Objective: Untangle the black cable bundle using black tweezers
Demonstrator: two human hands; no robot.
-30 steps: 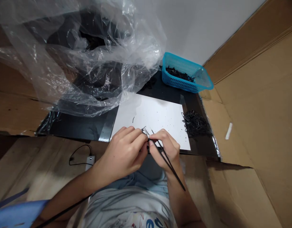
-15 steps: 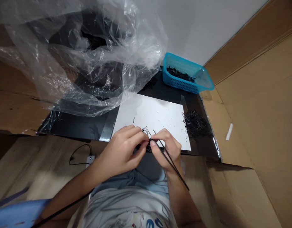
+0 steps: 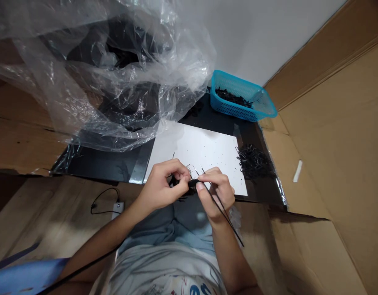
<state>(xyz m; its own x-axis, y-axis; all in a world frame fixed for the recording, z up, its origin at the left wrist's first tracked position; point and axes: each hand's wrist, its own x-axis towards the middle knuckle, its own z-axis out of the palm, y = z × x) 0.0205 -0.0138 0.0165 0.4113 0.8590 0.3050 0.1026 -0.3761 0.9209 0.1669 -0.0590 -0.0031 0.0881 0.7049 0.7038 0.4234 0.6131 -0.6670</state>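
Observation:
My left hand point(image 3: 166, 182) is closed, its thumb and forefinger pinching one end of a small black strip-like piece point(image 3: 193, 183). The thumb and fingertips of my right hand point(image 3: 218, 192) pinch the other end. Lying through my right hand is a pair of black tweezers point(image 3: 226, 217), its parted tips pointing away from me and its back end toward my forearm. Both hands hover over the near edge of a white sheet point(image 3: 195, 143). Dark, thin pieces point(image 3: 174, 180) show behind my left fingers, partly hidden.
A blue basket point(image 3: 234, 112) with black pieces stands at the back right. Black loops point(image 3: 254, 162) lie heaped right of the sheet. Clear plastic point(image 3: 130, 90) covers dark items at the left. Cardboard point(image 3: 336, 143) rises on the right. Small black specks dot the sheet.
My left fingers have curled and drawn slightly left, and more of the black piece shows between the hands. The tweezers stay in my right hand, nearly unmoved.

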